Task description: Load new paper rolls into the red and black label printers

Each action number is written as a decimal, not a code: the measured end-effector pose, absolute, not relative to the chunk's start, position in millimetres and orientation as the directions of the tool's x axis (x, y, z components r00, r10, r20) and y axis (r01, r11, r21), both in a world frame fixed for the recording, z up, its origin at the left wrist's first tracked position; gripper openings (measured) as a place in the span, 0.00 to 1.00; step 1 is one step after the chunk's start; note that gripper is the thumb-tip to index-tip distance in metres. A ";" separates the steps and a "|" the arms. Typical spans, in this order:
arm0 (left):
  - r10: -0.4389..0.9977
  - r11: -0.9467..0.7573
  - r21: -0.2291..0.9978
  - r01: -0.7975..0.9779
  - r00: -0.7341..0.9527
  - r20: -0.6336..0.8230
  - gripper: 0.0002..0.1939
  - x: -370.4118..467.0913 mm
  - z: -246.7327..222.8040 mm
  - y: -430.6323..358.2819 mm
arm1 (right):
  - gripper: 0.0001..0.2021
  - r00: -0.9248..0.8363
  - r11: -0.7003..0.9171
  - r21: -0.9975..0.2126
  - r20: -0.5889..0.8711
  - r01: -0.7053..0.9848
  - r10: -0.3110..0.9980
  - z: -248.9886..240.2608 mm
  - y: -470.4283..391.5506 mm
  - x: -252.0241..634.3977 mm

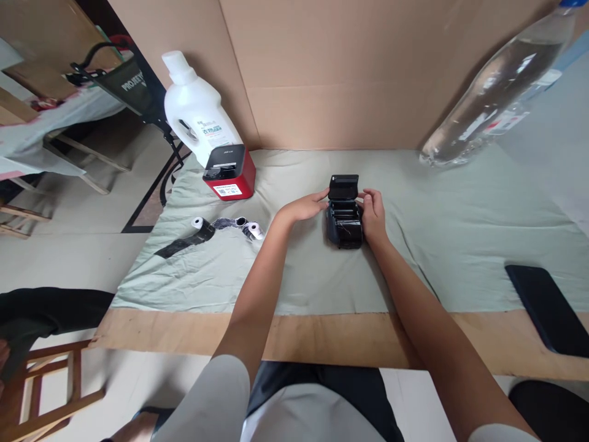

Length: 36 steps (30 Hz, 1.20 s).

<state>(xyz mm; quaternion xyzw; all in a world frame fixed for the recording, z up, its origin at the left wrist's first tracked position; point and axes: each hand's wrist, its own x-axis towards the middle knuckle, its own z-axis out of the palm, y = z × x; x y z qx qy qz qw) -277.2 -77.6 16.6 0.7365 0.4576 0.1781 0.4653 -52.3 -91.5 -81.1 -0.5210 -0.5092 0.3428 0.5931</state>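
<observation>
A small black portable printer lies on the cloth with its lid flipped up toward the back. Inside its bay, a dark, shiny roll shows near the front. My left hand grips the printer's left side by the hinge, fingertips against the lid and body. Along the right side, my right hand is closed around the edge, with some fingers hidden behind it. To the left, several small paper rolls with black outer layers lie on the cloth, a dark strip trailing from one.
A red and black box-shaped device stands before a white detergent bottle. A large clear bottle leans at the back right against the cardboard wall. A dark phone rests at the table's front right. Someone's dark-clothed leg shows at left.
</observation>
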 end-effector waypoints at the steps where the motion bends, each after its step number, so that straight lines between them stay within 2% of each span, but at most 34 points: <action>1: 0.841 -0.158 0.844 0.513 0.518 -0.157 0.31 -277.0 16.9 -77.7 | 0.20 0.247 0.224 -0.967 0.249 0.123 0.937 -81.6 -91.1 -52.1; 5: 0.927 -0.192 0.744 0.641 0.368 -0.078 0.28 -267.5 21.7 -80.7 | 0.20 0.251 0.238 -0.965 0.259 0.112 0.933 -84.1 -89.3 -51.5; 7: 0.947 -0.244 0.663 0.708 0.321 0.004 0.23 -256.7 22.7 -82.8 | 0.21 0.252 0.255 -0.959 0.278 0.121 0.927 -85.1 -88.5 -51.4; 9: 0.937 -0.305 0.581 0.754 0.346 0.044 0.16 -244.3 21.2 -84.8 | 0.21 0.255 0.269 -0.954 0.296 0.134 0.921 -86.0 -88.0 -51.2; 12: 0.920 -0.343 0.478 0.808 0.393 -0.004 0.12 -229.1 17.2 -86.7 | 0.21 0.249 0.277 -0.950 0.306 0.143 0.919 -86.5 -87.7 -50.7; 18: 0.868 -0.403 0.366 0.839 0.478 -0.139 0.18 -221.7 22.5 -85.3 | 0.21 0.237 0.265 -0.952 0.296 0.154 0.925 -85.2 -88.6 -49.8; 28: 0.855 -0.444 0.411 0.796 0.513 -0.070 0.15 -226.1 32.8 -82.7 | 0.20 0.240 0.247 -0.953 0.284 0.175 0.928 -84.1 -87.8 -50.1; 32: 0.843 -0.440 0.521 0.731 0.537 -0.042 0.13 -233.1 45.9 -85.5 | 0.22 0.220 0.233 -0.954 0.273 0.190 0.936 -78.7 -90.3 -50.3; 36: 0.849 -0.433 0.673 0.600 0.521 0.082 0.13 -245.1 54.0 -84.4 | 0.25 0.218 0.255 -0.936 0.308 0.241 0.926 -72.0 -93.4 -50.5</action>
